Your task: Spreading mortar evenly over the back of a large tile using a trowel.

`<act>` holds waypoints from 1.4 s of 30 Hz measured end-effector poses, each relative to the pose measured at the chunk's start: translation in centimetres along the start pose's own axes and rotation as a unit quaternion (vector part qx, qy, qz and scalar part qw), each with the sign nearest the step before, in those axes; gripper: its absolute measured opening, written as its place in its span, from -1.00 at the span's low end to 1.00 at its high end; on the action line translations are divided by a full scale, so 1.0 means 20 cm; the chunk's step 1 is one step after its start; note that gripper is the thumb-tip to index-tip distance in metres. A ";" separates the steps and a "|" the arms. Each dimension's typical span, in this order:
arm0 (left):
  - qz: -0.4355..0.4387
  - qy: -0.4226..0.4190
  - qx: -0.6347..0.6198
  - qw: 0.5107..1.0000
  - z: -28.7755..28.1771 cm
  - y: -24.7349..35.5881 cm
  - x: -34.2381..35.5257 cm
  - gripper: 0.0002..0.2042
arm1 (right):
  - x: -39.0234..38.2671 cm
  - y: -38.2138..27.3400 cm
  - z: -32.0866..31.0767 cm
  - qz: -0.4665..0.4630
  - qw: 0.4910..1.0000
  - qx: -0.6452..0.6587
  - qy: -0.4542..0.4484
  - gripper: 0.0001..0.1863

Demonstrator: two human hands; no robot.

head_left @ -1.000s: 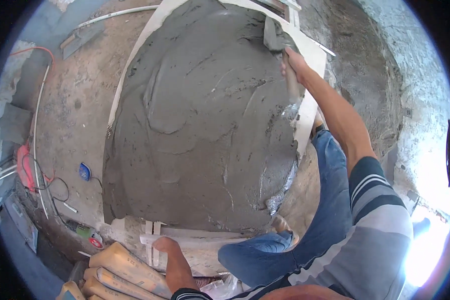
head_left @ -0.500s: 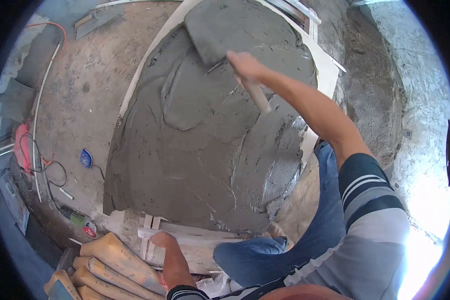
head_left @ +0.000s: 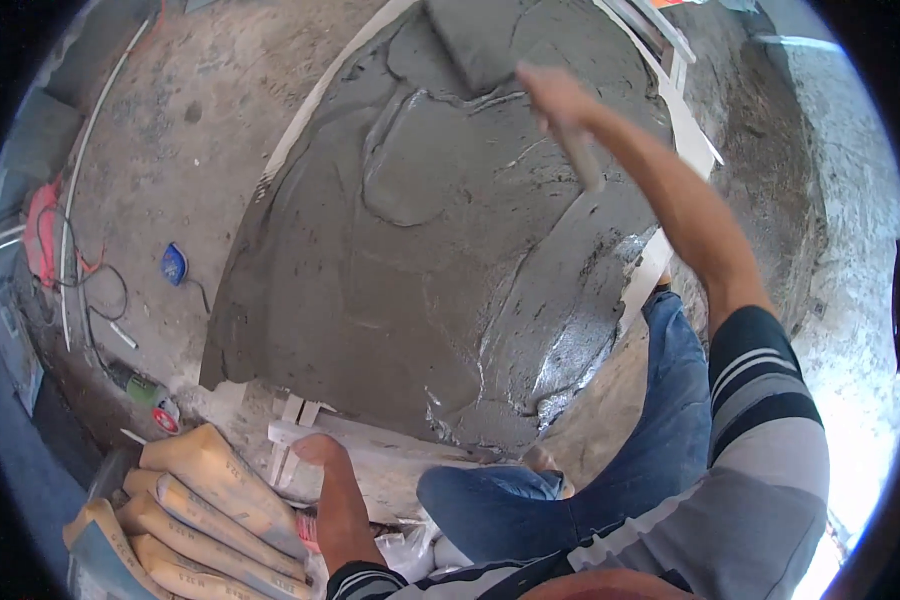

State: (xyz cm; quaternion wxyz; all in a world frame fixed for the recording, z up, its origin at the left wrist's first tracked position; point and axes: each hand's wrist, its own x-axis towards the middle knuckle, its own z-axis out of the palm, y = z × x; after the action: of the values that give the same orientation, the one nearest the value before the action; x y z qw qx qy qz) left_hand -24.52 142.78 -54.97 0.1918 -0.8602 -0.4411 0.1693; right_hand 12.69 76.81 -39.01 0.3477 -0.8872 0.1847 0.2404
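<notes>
Moved: my right hand (head_left: pixel 555 95) has swept from the slab's right edge up and across to its far top, dragging the trowel (head_left: pixel 582 160) with it; my left hand has stayed put.
Right fingers: clamped on the trowel handle, blade trailing back below them, flat to the wet mortar (head_left: pixel 420 260), I judge so it smooths rather than digs.
Right arm: stretched nearly straight, away from my body, striped sleeve at the shoulder.
Left hand (head_left: pixel 320 455): planted on the white frame (head_left: pixel 370 435) at the slab's near edge, likely bracing my lean; I cannot tell whether its fingers are curled or flat.
Beside left fingers: stacked tan sacks (head_left: pixel 185 500).
</notes>
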 end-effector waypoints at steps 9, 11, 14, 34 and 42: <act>0.029 0.068 -0.016 0.997 0.23 -0.08 -0.05 -0.73 | -0.58 -0.38 0.41 -0.062 0.956 -0.251 -0.143 -0.47; 0.036 0.168 -0.027 0.985 0.26 -0.26 0.16 -0.71 | -0.53 -0.41 0.45 -0.041 0.991 -0.125 -0.006 -0.48; -0.074 0.076 -0.190 0.976 0.14 0.06 -0.24 -0.63 | -0.66 -0.37 0.62 0.044 0.995 -0.031 -0.088 -0.49; -0.164 -0.061 -0.336 0.925 -0.35 0.18 -0.22 -0.54 | 0.39 -0.34 -0.65 0.073 0.982 -0.080 0.158 -0.59; -0.181 -0.054 -0.339 0.921 -0.32 0.08 -0.13 -0.47 | 0.54 -0.61 -0.08 -0.129 0.955 -0.266 0.001 -0.68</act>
State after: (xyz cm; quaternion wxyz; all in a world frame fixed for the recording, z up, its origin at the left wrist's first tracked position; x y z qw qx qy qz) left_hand -21.88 138.54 -49.84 -0.1085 -0.7685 -0.6303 0.0180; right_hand 28.02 82.28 -37.58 0.1271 -0.9642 -0.0012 0.2328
